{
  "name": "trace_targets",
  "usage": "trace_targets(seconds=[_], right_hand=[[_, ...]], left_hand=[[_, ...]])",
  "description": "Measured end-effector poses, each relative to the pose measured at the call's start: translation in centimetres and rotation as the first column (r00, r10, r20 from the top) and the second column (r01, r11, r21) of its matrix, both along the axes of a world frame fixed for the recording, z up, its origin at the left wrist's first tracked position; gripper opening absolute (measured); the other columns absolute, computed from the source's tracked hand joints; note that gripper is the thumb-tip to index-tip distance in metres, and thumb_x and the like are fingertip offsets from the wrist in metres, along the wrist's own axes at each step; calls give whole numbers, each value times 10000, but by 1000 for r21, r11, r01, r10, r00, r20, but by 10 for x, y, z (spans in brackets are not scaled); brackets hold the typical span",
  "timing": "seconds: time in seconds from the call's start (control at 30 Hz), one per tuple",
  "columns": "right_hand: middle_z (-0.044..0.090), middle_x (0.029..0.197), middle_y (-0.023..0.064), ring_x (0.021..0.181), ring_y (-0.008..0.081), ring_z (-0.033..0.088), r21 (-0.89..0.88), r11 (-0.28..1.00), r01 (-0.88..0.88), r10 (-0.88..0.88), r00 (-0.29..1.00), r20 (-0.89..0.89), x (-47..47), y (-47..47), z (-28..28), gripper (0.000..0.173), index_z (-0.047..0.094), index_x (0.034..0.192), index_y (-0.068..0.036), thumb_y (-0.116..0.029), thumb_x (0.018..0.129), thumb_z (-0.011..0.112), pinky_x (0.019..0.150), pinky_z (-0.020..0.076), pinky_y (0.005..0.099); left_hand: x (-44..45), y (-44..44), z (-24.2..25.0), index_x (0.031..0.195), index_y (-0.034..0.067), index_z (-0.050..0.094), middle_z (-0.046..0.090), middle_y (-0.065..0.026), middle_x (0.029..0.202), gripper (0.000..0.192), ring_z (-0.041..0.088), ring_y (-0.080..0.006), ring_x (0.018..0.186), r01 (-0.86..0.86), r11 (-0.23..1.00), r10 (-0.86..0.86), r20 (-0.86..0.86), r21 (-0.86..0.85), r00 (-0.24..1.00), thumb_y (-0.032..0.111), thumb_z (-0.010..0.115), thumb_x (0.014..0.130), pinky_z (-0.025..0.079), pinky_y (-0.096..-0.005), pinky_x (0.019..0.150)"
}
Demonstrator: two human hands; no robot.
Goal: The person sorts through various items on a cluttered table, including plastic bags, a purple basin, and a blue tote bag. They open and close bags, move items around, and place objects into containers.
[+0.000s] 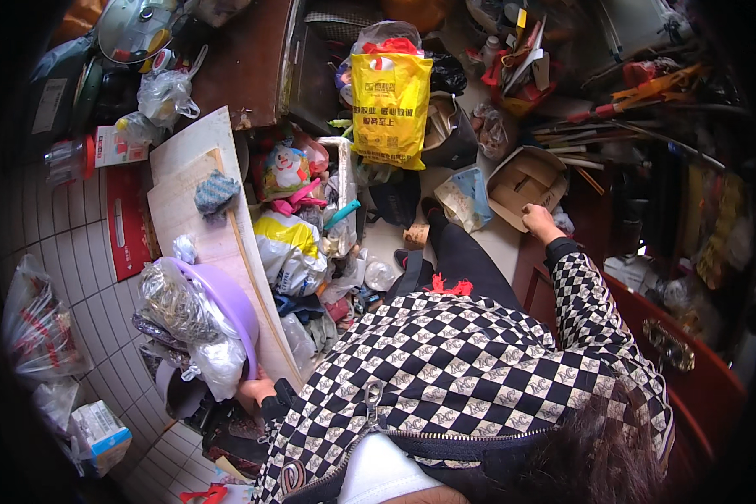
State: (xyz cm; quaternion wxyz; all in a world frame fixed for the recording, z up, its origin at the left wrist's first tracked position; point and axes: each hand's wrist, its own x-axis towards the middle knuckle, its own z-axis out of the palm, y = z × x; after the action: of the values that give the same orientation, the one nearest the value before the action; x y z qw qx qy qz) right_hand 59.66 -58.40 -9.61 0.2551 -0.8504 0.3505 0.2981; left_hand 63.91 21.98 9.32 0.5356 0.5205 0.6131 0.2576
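Note:
My right hand (538,220) is closed at the near edge of an open cardboard box (524,183), low at the right; whether its fingers pinch the flap is not clear. Beside the lower rim of a purple plastic basin (230,296) is my left hand (257,387), its fingers partly hidden behind the basin. Clear plastic bags (176,302) fill the basin, which leans against a pale wooden board (252,277). A blue-grey knitted cloth (216,192) lies on the board. Left of the box rests a blue and cream bag (465,198).
A yellow plastic bag (390,113) stands ahead beside a white foam box (346,189) filled with bags. A red door (668,372) with a metal handle is at my right. Long sticks (579,148) lean at the upper right. A plastic-wrapped bundle (44,327) sits far left.

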Motion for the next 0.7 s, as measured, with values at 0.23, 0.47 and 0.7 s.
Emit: trace_targets(seconds=[0.23, 0.47, 0.7], right_hand=[[664, 1137, 221, 1115, 377, 611, 166, 983, -79, 94, 992, -83, -98, 83, -12, 399, 692, 1138, -74, -133, 780, 528, 984, 472, 425], [670, 1122, 208, 1083, 368, 623, 202, 972, -121, 144, 984, -105, -88, 100, -20, 367, 707, 1097, -92, -136, 777, 533, 944, 495, 426], [681, 1064, 213, 1043, 379, 634, 145, 960, -240, 225, 968, 115, 21, 73, -43, 325, 705, 1074, -72, -162, 809, 541, 907, 503, 438]], left_hand=[[-11, 12, -14, 1038, 43, 645, 674, -85, 988, 342, 648, -239, 806, 103, 994, -105, 80, 34, 991, 271, 410, 940, 531, -322, 676], [-6, 5, -12, 987, 57, 645, 674, -65, 892, 353, 631, -213, 707, 115, 993, -115, 44, 3, 992, 295, 389, 942, 516, -312, 619], [-22, 13, 5, 1069, 73, 629, 654, -72, 1018, 368, 619, -240, 924, 279, 947, -265, 106, -158, 958, 373, 470, 926, 504, -385, 813]])
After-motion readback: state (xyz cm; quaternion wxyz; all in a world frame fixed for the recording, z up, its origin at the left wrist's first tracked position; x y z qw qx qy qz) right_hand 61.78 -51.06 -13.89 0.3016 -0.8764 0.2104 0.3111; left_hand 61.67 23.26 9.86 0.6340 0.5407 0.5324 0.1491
